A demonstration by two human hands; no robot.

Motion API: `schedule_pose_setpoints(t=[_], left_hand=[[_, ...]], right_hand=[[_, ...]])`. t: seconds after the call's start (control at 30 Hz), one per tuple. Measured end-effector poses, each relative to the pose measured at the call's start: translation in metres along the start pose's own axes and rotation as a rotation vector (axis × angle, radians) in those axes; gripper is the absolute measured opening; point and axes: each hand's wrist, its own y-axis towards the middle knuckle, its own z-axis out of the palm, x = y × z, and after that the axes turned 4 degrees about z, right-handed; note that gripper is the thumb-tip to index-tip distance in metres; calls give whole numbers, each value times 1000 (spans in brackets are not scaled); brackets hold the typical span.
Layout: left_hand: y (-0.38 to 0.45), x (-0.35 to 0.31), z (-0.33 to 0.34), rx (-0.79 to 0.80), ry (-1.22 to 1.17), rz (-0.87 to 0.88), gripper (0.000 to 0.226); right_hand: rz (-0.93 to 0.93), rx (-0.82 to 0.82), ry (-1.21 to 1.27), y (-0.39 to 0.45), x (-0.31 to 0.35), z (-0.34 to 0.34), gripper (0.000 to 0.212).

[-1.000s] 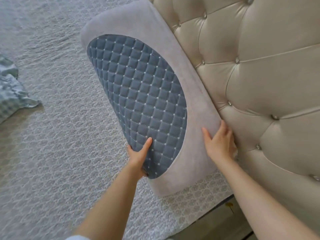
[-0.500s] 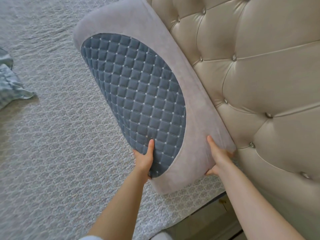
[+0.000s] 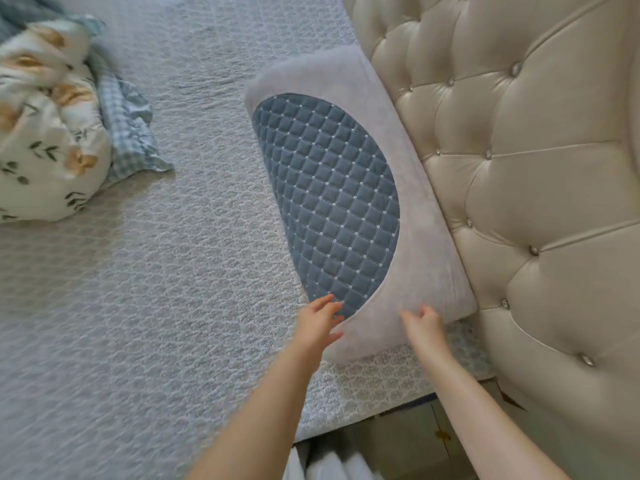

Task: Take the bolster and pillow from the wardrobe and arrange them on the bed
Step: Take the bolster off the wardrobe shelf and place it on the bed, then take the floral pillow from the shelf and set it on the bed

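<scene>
The pillow [image 3: 415, 216], pale grey with a blue quilted oval panel, lies flat on the bed [image 3: 156, 306] against the tufted headboard. My left hand [image 3: 320, 318] hovers at the pillow's near edge over the tip of the blue panel, fingers apart, holding nothing. My right hand [image 3: 420, 323] rests with loosely curled fingers on the grey near corner, not gripping it. A floral bolster [image 3: 45, 133] with a blue checked frill lies at the far left of the bed.
The beige buttoned headboard [image 3: 519, 168] stands along the right side. The bed's near edge and a strip of floor [image 3: 405, 441] show at the bottom, between my forearms. A grey textured cover spreads over the mattress.
The pillow went from tilted up against the headboard to lying flat on the bed. Both hands let go of it and drew back to its near edge. The view shifted, bringing the bolster in.
</scene>
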Motion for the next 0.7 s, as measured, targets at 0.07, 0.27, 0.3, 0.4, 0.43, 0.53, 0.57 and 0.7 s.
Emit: schedule_pose_setpoints(t=[0.07, 0.27, 0.3, 0.4, 0.43, 0.53, 0.57, 0.7], left_hand=[[-22, -2, 1, 7, -6, 64, 34], [-90, 29, -47, -216, 4, 223, 23], [-102, 38, -60, -267, -10, 253, 21], [-141, 71, -104, -415, -71, 311, 19], [-154, 84, -118, -468, -101, 327, 19], [-198, 121, -157, -657, -184, 367, 18], [-214, 134, -167, -717, -217, 382, 18], [-280, 181, -199, -904, -365, 412, 25]], right_hand=[[-124, 90, -146, -23, 4, 12, 55], [-463, 307, -434, -90, 7, 36, 43], [-504, 341, -468, -101, 7, 42, 43], [-628, 463, -577, -139, 0, 63, 38], [-668, 505, -617, -152, -4, 71, 37], [-765, 639, -762, -194, -20, 99, 32], [-789, 676, -802, -209, -26, 109, 31], [-901, 814, -946, -272, -55, 145, 31]])
